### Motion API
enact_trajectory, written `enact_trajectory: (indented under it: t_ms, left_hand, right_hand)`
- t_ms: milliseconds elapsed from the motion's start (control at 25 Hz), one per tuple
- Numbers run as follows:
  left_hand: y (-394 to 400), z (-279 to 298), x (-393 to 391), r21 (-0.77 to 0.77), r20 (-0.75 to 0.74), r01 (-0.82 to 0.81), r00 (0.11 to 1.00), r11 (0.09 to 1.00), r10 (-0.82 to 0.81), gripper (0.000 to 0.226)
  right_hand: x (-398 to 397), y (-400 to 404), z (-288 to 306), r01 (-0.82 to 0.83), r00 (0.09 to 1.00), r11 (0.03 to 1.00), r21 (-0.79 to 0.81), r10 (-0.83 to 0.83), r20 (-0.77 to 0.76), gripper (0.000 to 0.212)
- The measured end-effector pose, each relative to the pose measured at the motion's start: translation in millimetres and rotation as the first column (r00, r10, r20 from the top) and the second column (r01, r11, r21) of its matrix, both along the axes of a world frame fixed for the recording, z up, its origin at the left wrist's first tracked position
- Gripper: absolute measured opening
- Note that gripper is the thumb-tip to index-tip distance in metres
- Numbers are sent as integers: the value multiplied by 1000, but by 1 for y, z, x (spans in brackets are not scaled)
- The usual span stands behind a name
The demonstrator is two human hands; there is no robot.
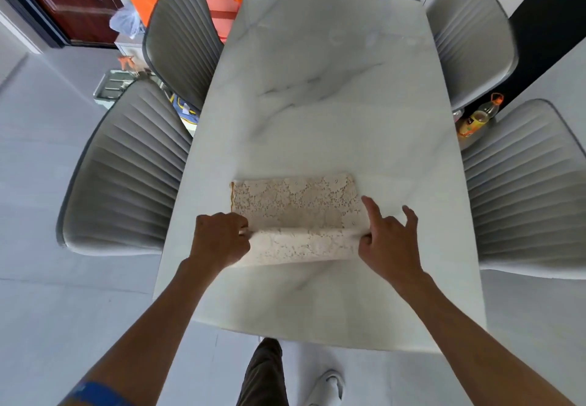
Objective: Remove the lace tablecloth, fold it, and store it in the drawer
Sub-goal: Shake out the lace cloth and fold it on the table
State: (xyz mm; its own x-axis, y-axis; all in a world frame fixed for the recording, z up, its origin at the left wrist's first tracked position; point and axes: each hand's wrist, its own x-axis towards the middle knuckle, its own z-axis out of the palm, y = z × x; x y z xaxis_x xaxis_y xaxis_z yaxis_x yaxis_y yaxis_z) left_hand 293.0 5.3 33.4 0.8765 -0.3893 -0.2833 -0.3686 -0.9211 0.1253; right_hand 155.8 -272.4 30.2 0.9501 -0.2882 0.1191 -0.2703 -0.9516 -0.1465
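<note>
While the cloth (296, 212) lies folded on the table (317, 88), long axis left-right, both hands pinch its lifted near flap: left hand (218, 240) at the left end, right hand (388, 240) at the right, two fingers spread. Far half lies flat just beyond; bare marble all round, chairs (126, 168) flanking, no drawer visible.
</note>
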Motion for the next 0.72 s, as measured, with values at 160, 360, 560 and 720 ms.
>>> enact_trajectory:
  t_ms: [160,360,560,720]
  left_hand:
    - [-32,-14,89,73,-29,24,999,997,-22,20]
    - [-62,-81,168,117,-185,83,981,990,-61,22]
    - [-71,-126,177,93,-148,45,989,995,-31,33]
    - [-72,-129,119,57,88,313,944,948,-317,69]
  right_hand:
    - [82,-28,-5,73,995,996,59,-69,-68,58]
    - [167,-56,-61,143,968,965,222,-90,-236,49]
    - [156,-58,-106,420,876,896,144,-358,-322,59]
    - [108,-22,-110,703,709,629,333,-580,-403,60]
